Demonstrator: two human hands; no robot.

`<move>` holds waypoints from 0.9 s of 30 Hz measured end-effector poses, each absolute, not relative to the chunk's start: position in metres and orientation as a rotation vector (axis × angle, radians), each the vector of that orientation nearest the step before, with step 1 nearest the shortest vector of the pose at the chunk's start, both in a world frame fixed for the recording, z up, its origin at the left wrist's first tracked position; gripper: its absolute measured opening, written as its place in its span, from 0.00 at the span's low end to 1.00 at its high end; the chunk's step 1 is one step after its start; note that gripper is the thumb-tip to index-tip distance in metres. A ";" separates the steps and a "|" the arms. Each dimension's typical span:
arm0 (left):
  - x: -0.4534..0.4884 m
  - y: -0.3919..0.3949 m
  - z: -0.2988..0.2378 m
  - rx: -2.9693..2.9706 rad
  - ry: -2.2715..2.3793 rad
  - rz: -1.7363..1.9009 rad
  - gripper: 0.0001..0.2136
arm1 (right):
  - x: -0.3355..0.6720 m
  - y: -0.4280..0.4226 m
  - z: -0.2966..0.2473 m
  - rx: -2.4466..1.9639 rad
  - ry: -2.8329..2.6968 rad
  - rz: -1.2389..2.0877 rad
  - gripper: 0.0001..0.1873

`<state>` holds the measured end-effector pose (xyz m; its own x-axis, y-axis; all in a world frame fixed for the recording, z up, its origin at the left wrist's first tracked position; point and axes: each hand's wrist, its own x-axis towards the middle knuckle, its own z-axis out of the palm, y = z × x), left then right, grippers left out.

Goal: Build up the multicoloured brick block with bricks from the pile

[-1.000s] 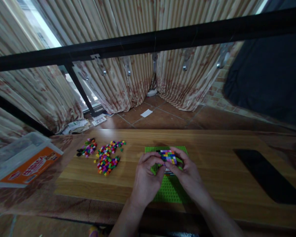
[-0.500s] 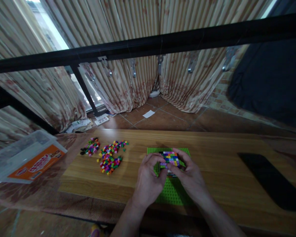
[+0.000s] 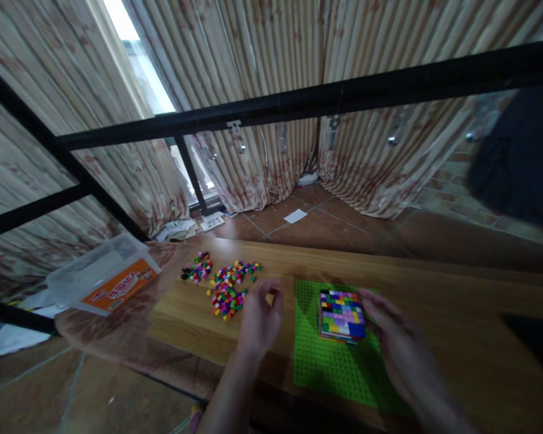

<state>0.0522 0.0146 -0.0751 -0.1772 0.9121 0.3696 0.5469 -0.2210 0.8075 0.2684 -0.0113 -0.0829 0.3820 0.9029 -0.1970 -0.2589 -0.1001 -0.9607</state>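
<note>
A rectangular block of small multicoloured bricks (image 3: 342,316) stands on a green studded baseplate (image 3: 319,367). At its right side is my right hand (image 3: 396,337), with fingers stretched out toward the far right corner of the block. Its fingertips look to be at the block's edge; contact is hard to judge. My left hand (image 3: 261,316) hovers left of the baseplate, close to the loose brick pile (image 3: 227,295). Its fingers are loosely curled, leaving a gap, and I see nothing in them. Both hands are somewhat blurred.
A smaller brick pile (image 3: 199,268) lies farther left on the wooden board (image 3: 185,328). Beyond its left end sits a clear plastic box (image 3: 104,271) with an orange label. A dark flat object (image 3: 531,337) lies at right. A black rail (image 3: 271,107) crosses before the curtains.
My left hand has left the brick block and moved left toward the pile. The right hand has shifted to the block's right side, uncovering its top. The view has swung left.
</note>
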 end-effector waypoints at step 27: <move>-0.039 0.089 -0.088 1.895 2.184 0.605 0.16 | 0.280 -0.013 -0.084 -1.505 -0.783 1.071 0.20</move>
<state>-0.0387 0.0891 -0.0877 -0.1667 0.9783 0.1228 0.9021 0.1011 0.4196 0.2795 -0.0125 -0.0844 0.3782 0.9004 -0.2152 -0.0677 -0.2050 -0.9764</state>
